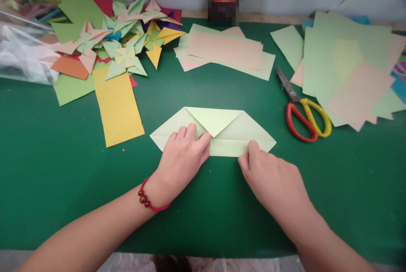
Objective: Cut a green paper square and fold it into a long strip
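Observation:
A pale green sheet of paper (229,147) lies flat on the green table in front of me. Its top corner is folded down into a triangle, and a strip along its near edge is folded up. My left hand (185,153) presses on the paper left of the triangle's tip, fingers curled and thumb near the fold. A red beaded bracelet (143,198) circles that wrist. At the lower right edge, my right hand (269,170) pinches the folded strip between thumb and curled fingers. Parts of the paper are hidden under both hands.
Red-and-yellow-handled scissors (301,109) lie to the right. Behind them spreads a paper stack (345,60). Pink and green strips (225,50) lie at the back. Folded paper stars (127,58), a yellow sheet (119,111) and a clear plastic bag (25,52) occupy the left.

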`<state>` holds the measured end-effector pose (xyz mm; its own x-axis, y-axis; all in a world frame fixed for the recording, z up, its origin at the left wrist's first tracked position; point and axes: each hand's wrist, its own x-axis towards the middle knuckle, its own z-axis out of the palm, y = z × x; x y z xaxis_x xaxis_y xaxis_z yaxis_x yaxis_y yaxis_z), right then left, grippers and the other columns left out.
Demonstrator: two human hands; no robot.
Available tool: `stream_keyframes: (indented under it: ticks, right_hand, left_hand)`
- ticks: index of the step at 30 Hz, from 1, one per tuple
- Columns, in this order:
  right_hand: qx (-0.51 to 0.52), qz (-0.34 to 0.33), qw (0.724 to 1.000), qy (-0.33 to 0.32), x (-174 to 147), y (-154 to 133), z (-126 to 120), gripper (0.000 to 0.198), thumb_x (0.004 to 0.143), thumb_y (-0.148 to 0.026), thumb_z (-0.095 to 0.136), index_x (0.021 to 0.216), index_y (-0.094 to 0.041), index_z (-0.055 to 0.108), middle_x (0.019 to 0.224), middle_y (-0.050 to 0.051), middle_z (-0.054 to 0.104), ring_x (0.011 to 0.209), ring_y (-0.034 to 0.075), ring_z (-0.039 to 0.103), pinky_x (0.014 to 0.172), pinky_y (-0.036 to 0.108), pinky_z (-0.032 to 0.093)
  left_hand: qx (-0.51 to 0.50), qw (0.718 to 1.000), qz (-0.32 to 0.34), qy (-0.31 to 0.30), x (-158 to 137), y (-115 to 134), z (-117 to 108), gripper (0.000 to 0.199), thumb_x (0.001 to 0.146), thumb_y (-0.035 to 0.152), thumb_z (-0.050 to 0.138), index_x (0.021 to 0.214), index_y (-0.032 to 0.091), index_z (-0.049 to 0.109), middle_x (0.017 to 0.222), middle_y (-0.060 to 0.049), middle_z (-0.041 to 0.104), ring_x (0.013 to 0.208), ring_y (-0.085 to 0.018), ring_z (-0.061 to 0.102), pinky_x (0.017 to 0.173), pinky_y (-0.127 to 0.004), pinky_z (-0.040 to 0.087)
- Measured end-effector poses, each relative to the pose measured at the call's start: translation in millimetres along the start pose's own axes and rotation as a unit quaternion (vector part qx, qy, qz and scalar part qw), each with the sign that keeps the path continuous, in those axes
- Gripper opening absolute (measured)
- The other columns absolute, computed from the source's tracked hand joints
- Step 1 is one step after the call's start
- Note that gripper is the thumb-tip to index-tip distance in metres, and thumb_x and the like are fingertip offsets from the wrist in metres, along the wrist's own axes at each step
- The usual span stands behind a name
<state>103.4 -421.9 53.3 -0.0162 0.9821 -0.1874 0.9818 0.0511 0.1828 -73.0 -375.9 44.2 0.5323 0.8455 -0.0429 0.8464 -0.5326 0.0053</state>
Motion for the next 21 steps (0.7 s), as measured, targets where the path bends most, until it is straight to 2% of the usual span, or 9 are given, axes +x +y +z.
stream_keyframes:
  ticks: [5,12,15,18,21]
  right_hand:
    - [0.002,0.000,1.000,0.008,-0.3,1.0,0.8,0.014,0.084,-0.021,0.043,0.070,-0.019,0.043,0.042,-0.003,0.043,0.034,0.013,0.043,0.042,0.026,0.009]
    - [-0.011,0.002,1.000,0.023,-1.8,-2.5,0.2,0.015,0.084,-0.025,0.043,0.071,-0.019,0.044,0.045,-0.002,0.048,0.037,0.014,0.048,0.043,0.026,0.010]
    - [-0.014,0.009,1.000,0.021,-1.6,-5.5,-2.2,0.018,0.085,-0.032,0.043,0.074,-0.019,0.046,0.047,-0.001,0.051,0.038,0.016,0.050,0.043,0.026,0.011]
    - [-0.018,0.012,1.000,0.013,-0.8,-7.6,-3.9,0.022,0.084,-0.038,0.044,0.075,-0.018,0.047,0.047,0.001,0.051,0.039,0.017,0.052,0.043,0.026,0.012]
    - [-0.019,0.013,1.000,0.014,-0.4,-8.0,-4.1,0.024,0.083,-0.041,0.043,0.074,-0.019,0.047,0.045,0.001,0.050,0.039,0.018,0.052,0.043,0.026,0.013]
  left_hand:
    - [0.008,1.000,0.000,0.000,0.0,-0.4,0.6,0.015,0.089,0.021,0.039,0.078,0.022,0.049,0.076,-0.005,0.042,0.069,-0.020,0.042,0.057,-0.031,0.031]
    - [0.011,1.000,-0.001,0.000,-0.5,-0.1,0.7,0.014,0.089,0.021,0.038,0.079,0.022,0.048,0.077,-0.004,0.042,0.070,-0.021,0.044,0.057,-0.031,0.032]
    - [0.001,1.000,0.000,0.006,-1.3,0.7,0.6,0.012,0.088,0.029,0.042,0.083,0.022,0.051,0.079,-0.006,0.044,0.073,-0.022,0.046,0.060,-0.032,0.035]
    - [-0.011,1.000,0.002,0.007,-1.9,1.2,0.2,0.023,0.085,0.042,0.047,0.088,0.020,0.053,0.083,-0.008,0.046,0.078,-0.024,0.047,0.064,-0.034,0.038]
    - [-0.014,1.000,0.003,0.004,-2.2,1.5,-0.3,0.028,0.084,0.046,0.047,0.089,0.019,0.054,0.085,-0.008,0.047,0.079,-0.025,0.047,0.065,-0.035,0.039]
